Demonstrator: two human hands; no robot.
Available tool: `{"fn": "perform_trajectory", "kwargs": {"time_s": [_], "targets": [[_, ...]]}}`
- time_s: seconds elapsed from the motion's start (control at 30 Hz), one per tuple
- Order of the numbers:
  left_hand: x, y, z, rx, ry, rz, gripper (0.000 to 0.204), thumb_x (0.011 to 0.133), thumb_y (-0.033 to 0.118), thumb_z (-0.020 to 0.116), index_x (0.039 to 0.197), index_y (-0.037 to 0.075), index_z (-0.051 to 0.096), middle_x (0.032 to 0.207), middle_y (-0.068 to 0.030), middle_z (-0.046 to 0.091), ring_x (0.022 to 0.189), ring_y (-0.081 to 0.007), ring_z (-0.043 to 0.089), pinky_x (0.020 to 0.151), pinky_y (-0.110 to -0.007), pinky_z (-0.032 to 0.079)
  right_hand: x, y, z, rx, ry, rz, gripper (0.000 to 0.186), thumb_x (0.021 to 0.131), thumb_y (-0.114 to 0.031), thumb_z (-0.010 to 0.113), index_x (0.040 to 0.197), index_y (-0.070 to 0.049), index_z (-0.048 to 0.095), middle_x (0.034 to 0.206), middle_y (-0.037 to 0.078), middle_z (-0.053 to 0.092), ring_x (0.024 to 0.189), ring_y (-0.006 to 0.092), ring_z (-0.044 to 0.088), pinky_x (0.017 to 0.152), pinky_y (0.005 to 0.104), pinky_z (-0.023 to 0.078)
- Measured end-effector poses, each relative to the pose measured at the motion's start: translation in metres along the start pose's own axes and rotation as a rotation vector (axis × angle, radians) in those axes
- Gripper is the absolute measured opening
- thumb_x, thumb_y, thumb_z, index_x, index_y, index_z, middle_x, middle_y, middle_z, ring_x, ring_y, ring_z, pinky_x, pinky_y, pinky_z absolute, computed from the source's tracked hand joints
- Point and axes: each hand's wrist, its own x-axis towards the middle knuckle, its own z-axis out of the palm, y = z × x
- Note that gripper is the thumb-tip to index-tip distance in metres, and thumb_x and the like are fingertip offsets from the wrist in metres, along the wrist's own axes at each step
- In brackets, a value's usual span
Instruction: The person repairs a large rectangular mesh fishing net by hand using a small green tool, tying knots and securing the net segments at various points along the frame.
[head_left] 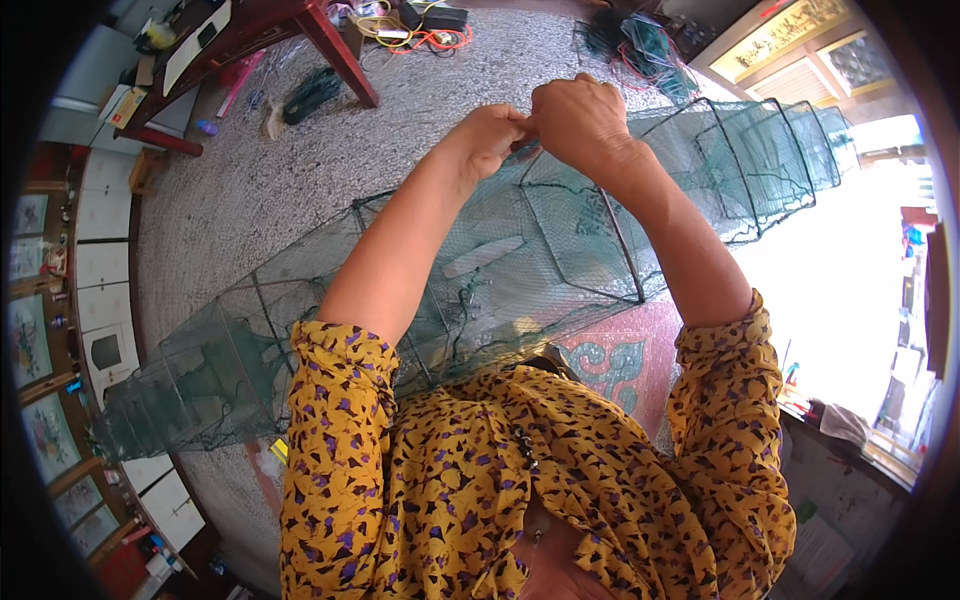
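A long green mesh fishing trap point(590, 225) with dark rectangular frames stretches across my lap, from the lower left to the upper right. At its far edge my left hand point(487, 138) is closed in a pinch, with its fingertips against those of my right hand. My right hand point(580, 120) is closed too, its back turned up and its fingers curled over the same spot. The mesh rises to where both hands meet, so they appear to grip its edge. The exact bit between the fingertips is hidden.
A dark red table point(335, 50) stands at the far left. Tangled cords point(420, 35) and a heap of green netting point(650, 55) lie on the speckled floor point(250, 190) farther off. White cabinets point(105, 280) line the left side. A bright opening point(850, 290) is at the right.
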Motion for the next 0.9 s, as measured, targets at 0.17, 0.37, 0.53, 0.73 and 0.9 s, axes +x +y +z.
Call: {"fn": "perform_trajectory", "kwargs": {"time_s": [0.17, 0.37, 0.53, 0.73, 0.9], "targets": [[0.004, -0.012, -0.003, -0.115, -0.154, 0.154, 0.023, 0.083, 0.008, 0.064, 0.105, 0.005, 0.057, 0.101, -0.0033, 0.061, 0.088, -0.0130, 0.057, 0.073, -0.030, 0.048, 0.028, -0.023, 0.017, 0.372, 0.174, 0.006, 0.026, 0.083, -0.034, 0.062, 0.091, -0.009, 0.067, 0.092, 0.009, 0.067, 0.094, 0.0303, 0.062, 0.081, 0.0401, 0.049], [-0.008, 0.006, 0.003, -0.109, -0.067, 0.195, 0.018, 0.088, 0.014, 0.061, 0.105, 0.009, 0.056, 0.093, -0.0006, 0.058, 0.080, -0.0106, 0.053, 0.065, -0.030, 0.044, 0.026, -0.037, 0.008, 0.514, 0.222, -0.003, 0.024, 0.087, -0.031, 0.060, 0.090, -0.008, 0.064, 0.090, 0.012, 0.067, 0.092, 0.0331, 0.062, 0.081, 0.0432, 0.048], [-0.008, 0.013, -0.001, 0.023, -0.072, 0.132, 0.020, 0.089, 0.016, 0.061, 0.107, 0.010, 0.053, 0.097, -0.0007, 0.057, 0.084, -0.0105, 0.054, 0.068, -0.030, 0.046, 0.018, -0.035, -0.011, 0.449, 0.184, -0.091, 0.017, 0.086, -0.026, 0.060, 0.093, -0.010, 0.062, 0.095, 0.013, 0.063, 0.098, 0.0321, 0.058, 0.085, 0.0417, 0.047], [-0.010, 0.012, 0.004, 0.016, -0.035, 0.167, 0.021, 0.090, 0.016, 0.060, 0.108, 0.010, 0.051, 0.101, -0.0012, 0.056, 0.087, -0.0103, 0.055, 0.071, -0.029, 0.047, 0.038, -0.062, -0.002, 0.664, 0.414, -0.317, 0.022, 0.088, -0.024, 0.057, 0.103, -0.011, 0.063, 0.104, 0.011, 0.061, 0.103, 0.0314, 0.057, 0.086, 0.0405, 0.047], [-0.009, 0.013, 0.005, 0.010, -0.042, 0.231, 0.022, 0.090, 0.015, 0.060, 0.110, 0.010, 0.050, 0.104, -0.0015, 0.056, 0.088, -0.0102, 0.055, 0.072, -0.029, 0.048, 0.031, -0.061, -0.026, 0.542, 0.358, -0.153, 0.025, 0.088, -0.027, 0.056, 0.105, -0.012, 0.064, 0.107, 0.010, 0.064, 0.095, 0.0301, 0.063, 0.083, 0.0410, 0.049]]}}
